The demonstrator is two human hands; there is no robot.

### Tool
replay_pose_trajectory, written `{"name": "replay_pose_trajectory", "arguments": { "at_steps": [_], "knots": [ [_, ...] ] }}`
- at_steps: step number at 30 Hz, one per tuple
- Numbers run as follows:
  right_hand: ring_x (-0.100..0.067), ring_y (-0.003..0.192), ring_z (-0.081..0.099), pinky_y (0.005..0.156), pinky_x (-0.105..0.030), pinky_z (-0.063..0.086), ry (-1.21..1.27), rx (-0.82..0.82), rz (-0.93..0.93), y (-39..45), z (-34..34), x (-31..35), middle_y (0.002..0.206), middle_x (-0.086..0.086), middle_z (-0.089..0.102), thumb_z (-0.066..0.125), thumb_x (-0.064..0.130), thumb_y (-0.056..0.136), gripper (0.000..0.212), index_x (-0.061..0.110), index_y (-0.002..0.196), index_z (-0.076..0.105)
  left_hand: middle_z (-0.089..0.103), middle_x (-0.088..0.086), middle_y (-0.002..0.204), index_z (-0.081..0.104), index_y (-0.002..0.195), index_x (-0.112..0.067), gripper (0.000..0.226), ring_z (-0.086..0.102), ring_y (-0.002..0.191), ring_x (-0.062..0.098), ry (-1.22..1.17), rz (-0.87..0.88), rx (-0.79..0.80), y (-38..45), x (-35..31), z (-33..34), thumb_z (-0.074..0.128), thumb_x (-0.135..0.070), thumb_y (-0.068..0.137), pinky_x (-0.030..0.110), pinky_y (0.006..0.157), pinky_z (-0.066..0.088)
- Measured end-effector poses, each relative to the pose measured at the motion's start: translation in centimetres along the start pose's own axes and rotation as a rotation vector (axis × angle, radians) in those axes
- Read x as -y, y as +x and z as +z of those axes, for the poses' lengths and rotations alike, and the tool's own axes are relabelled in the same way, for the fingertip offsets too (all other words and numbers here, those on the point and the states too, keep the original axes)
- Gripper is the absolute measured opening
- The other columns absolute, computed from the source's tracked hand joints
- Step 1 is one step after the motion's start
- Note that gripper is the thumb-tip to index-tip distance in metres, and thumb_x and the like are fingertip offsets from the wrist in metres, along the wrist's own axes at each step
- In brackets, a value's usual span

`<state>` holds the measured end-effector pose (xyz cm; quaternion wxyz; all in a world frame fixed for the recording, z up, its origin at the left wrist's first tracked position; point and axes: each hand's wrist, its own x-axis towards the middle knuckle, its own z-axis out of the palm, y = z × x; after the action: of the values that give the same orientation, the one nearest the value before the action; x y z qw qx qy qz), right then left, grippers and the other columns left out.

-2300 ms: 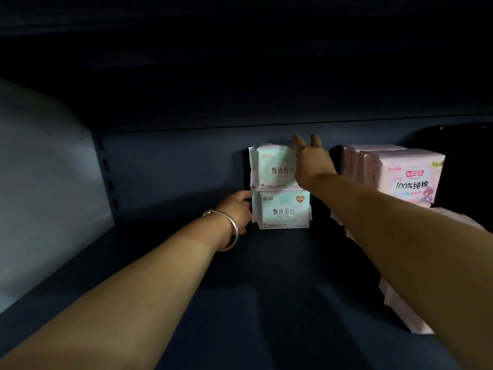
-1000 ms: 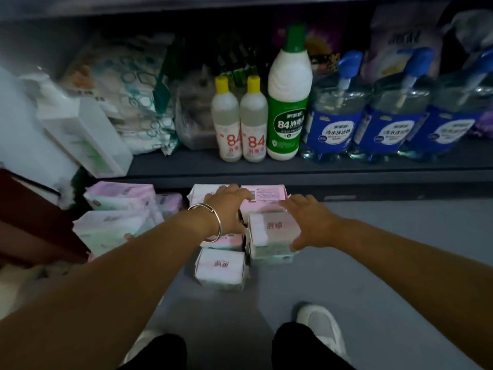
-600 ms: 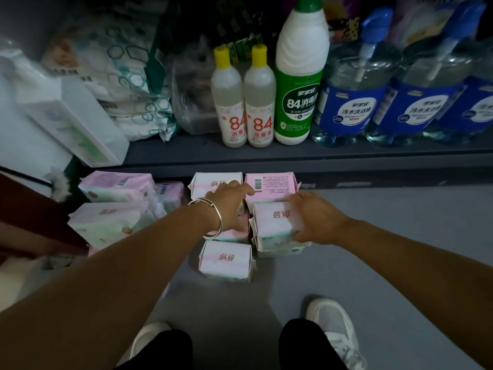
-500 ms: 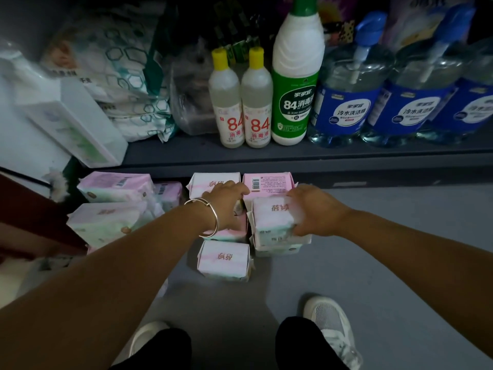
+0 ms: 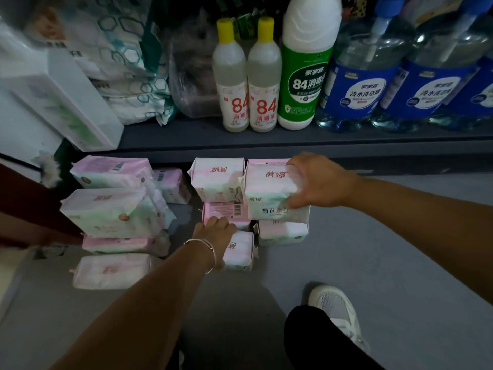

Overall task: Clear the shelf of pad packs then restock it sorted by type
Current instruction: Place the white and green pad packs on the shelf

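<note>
Head view: pad packs lie in clusters on the grey floor [image 5: 373,276] in front of a low shelf [image 5: 266,141].

R hand [image 5: 317,180] grips the top pack [image 5: 272,193], white-pink-green w/ red print, thumb on its front face and fingers curled over the far right edge. It looks raised a bit above the pack below [image 5: 282,232], but contact can't be judged.

L hand [image 5: 217,231], silver bangle [image 5: 202,247] at the wrist, reaches down onto the small pack [image 5: 240,251] nearest the person, fingertips touching the pink barcode pack [image 5: 226,210] just behind it. Whether the fingers actually close on either pack is hidden by the hand's back – can't tell.

Another pack [image 5: 217,180] stands just left of the held one, by the shelf edge. Further left, a separate pile of larger packs [image 5: 112,209], stacked and tilted, w/ one flat pack [image 5: 112,271] at the front.

On the shelf: two small yellow-cap bottles [image 5: 249,81] marked 84, a big green-label bottle [image 5: 306,76], blue-label pump bottles [image 5: 400,84] to the right, hexagon-print bags [image 5: 120,62] and a white box [image 5: 69,102] leaning at left.

Bottom of frame: white shoe [image 5: 336,311], dark trouser leg [image 5: 314,343].
</note>
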<state>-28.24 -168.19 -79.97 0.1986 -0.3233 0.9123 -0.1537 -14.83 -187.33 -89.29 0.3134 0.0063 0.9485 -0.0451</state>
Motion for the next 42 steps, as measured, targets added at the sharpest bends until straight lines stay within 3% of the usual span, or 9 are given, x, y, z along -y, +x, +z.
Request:
{"name": "replay_pose_trajectory", "arguments": {
  "at_steps": [6,9,13,16,21,25,28,38,42],
  "knots": [
    [-0.013,0.09,0.049,0.071,-0.023,0.04,0.106,0.026,0.005,0.4,-0.1,0.4,0.103,0.001,0.051,0.084,0.037,0.063,0.06,0.014,0.109,0.053,0.037,0.008,0.134,0.033,0.134,-0.015,0.059,0.035,0.123,0.027,0.101,-0.038,-0.201,0.2,-1.1,2.5,0.061,-0.031,0.084,0.039,0.102,0.031],
    [-0.014,0.087,0.05,0.064,-0.019,0.04,0.15,0.039,-0.001,0.1,-1.0,0.9,0.1,0.001,0.054,0.083,0.036,0.065,0.052,0.014,0.102,0.053,0.044,0.004,0.133,0.035,0.132,-0.019,0.072,0.041,0.123,0.024,0.09,0.026,-0.077,0.1,-0.7,1.5,0.072,-0.038,0.074,0.037,0.103,0.029],
    [-0.016,0.095,0.057,0.077,-0.027,0.048,0.202,0.028,0.0,-1.0,-3.8,2.8,0.105,-0.002,0.06,0.082,0.035,0.067,0.057,0.01,0.111,0.056,0.043,0.003,0.133,0.032,0.136,-0.02,0.081,0.042,0.121,0.023,-0.053,0.068,0.086,-2.0,1.0,-3.3,0.077,-0.031,0.07,0.036,0.098,0.037],
    [-0.007,0.086,0.058,0.067,-0.013,0.048,0.289,-0.003,-0.024,-2.2,-7.3,4.8,0.096,0.004,0.061,0.083,0.03,0.067,0.047,0.013,0.102,0.057,0.045,0.004,0.128,0.039,0.132,-0.019,0.072,0.045,0.116,0.022,-0.155,0.086,0.102,-4.9,2.6,-8.7,0.077,-0.024,0.071,0.031,0.094,0.042],
    [-0.001,0.077,0.052,0.055,-0.008,0.041,0.276,-0.163,-0.069,-4.7,-15.4,9.4,0.095,0.006,0.058,0.083,0.03,0.067,0.051,0.016,0.106,0.054,0.058,0.0,0.11,0.053,0.116,-0.02,0.052,0.057,0.09,0.017,-0.27,0.059,-0.008,-11.6,5.3,-18.2,0.074,-0.019,0.069,0.026,0.071,0.05],
    [-0.013,0.088,0.059,0.072,-0.024,0.05,0.236,-0.304,-0.111,-6.8,-23.1,13.5,0.103,0.0,0.062,0.084,0.03,0.066,0.052,0.014,0.108,0.057,0.063,-0.007,0.086,0.057,0.103,-0.025,0.041,0.058,0.067,0.009,-0.427,0.033,-0.147,-17.9,7.5,-25.7,0.074,-0.014,0.067,0.021,0.054,0.049],
    [-0.017,0.094,0.059,0.079,-0.029,0.049,0.215,-0.391,-0.132,-7.7,-27.9,16.2,0.105,-0.002,0.063,0.083,0.027,0.068,0.052,0.013,0.112,0.06,0.062,-0.012,0.085,0.056,0.089,-0.032,0.033,0.06,0.073,0.007,-0.413,0.067,-0.284,-21.5,8.9,-30.9,0.076,-0.02,0.067,0.022,0.063,0.049],
    [-0.008,0.08,0.056,0.061,-0.017,0.043,0.222,-0.557,-0.149,-2.8,-38.6,18.9,0.105,0.0,0.061,0.083,0.026,0.067,0.057,0.012,0.117,0.058,0.07,-0.004,0.097,0.06,0.108,-0.02,0.038,0.069,0.084,0.009,-0.459,0.121,-0.508,-23.7,12.5,-44.4,0.074,-0.017,0.073,0.025,0.071,0.057],
    [-0.015,0.096,0.052,0.078,-0.022,0.04,0.119,-0.61,-0.099,1.3,-41.3,18.9,0.122,-0.004,0.054,0.08,0.027,0.073,0.071,0.01,0.133,0.046,0.071,-0.002,0.096,0.061,0.109,-0.017,0.036,0.07,0.083,0.01,-0.473,0.117,-0.571,-21.4,14.5,-47.9,0.073,-0.017,0.075,0.022,0.069,0.055]
  ]
}}
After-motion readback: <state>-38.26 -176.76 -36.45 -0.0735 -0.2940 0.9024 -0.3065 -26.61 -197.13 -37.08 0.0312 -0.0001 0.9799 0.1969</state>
